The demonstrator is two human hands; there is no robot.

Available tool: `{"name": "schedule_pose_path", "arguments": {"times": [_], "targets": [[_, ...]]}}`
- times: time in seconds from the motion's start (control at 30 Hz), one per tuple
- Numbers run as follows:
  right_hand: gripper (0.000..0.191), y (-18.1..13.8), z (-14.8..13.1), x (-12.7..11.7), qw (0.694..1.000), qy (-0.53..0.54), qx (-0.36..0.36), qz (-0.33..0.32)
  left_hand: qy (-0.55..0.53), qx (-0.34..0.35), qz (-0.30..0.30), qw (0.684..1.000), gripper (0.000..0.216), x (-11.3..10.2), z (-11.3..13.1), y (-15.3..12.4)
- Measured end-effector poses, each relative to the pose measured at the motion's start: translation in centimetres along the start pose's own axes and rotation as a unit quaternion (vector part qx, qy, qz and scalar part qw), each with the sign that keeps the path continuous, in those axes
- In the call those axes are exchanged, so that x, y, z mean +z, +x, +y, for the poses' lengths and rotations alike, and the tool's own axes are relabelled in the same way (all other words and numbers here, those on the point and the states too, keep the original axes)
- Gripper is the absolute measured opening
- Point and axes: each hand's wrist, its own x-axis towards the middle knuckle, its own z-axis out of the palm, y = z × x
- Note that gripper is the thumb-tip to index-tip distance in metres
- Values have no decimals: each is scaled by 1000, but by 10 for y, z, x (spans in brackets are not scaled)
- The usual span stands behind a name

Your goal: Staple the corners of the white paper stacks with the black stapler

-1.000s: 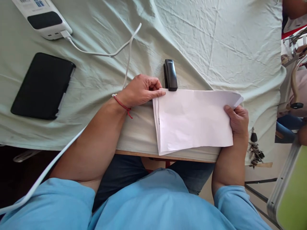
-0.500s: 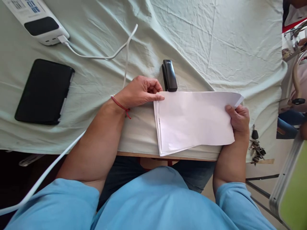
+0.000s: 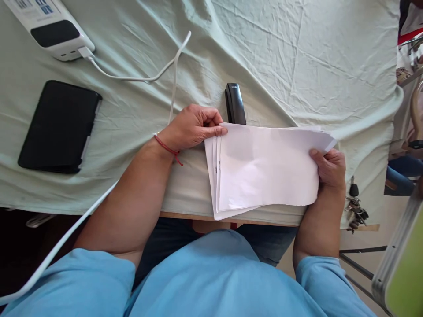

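I find the white rectangular paper sheets (image 3: 267, 167) fanned wider than before, at the near end of the glossy black oblong stapler (image 3: 235, 103); left grip (image 3: 196, 127) pinches their corner, right grip (image 3: 332, 168) their opposite edge.

Right of centre: white sheets (image 3: 267, 167), left edges fanned, pinched in left hand (image 3: 194, 127) and right hand (image 3: 331, 169). Upper centre: black stapler (image 3: 235, 104). Left: black flat case (image 3: 59, 125). Right: key bunch (image 3: 355, 209).

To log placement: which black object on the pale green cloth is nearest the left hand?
The narrow, glossy black stapler, beside the left hand, just past the white paper sheets; the flat rectangular black case and dark keys lie farther off.
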Motion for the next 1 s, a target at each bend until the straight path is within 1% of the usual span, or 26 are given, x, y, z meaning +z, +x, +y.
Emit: {"name": "schedule_pose_path", "arguments": {"times": [0.1,0.23,0.3,0.43,0.57,0.63,0.73,0.8,0.93,1.0], "targets": [[61,0,0,-1,1000,-2,-7,-3,-8,9,-11,1000,33,-4,2,-2],[63,0,-1,-1,1000,5,-7,6,-22,11,-81,996,34,-14,4,-4],[62,0,-1,0,1000,12,-2,9,-22,-3,-92,995,36,-19,3,-4],[62,0,-1,-1,1000,24,4,14,-2,-28,-68,997,46,-21,-2,-3],[63,-2,-1,-3,1000,9,1,17,-24,-31,-46,998,54,-20,-3,-3],[64,-3,-3,-4,1000,6,3,14,-48,-25,-52,997,57,-21,-2,-5],[65,-3,-4,-3,1000,10,15,15,-84,-13,-91,992,62,-26,-1,-8],[64,-3,-4,-3,1000,10,14,15,-83,-19,-100,991,60,-29,-1,-9],[63,-3,-3,-4,1000,8,4,14,-29,-43,-69,996,53,-30,0,-7],[64,-3,-3,-3,1000,14,7,14,-24,-44,-58,997,52,-29,-1,-7]]}}
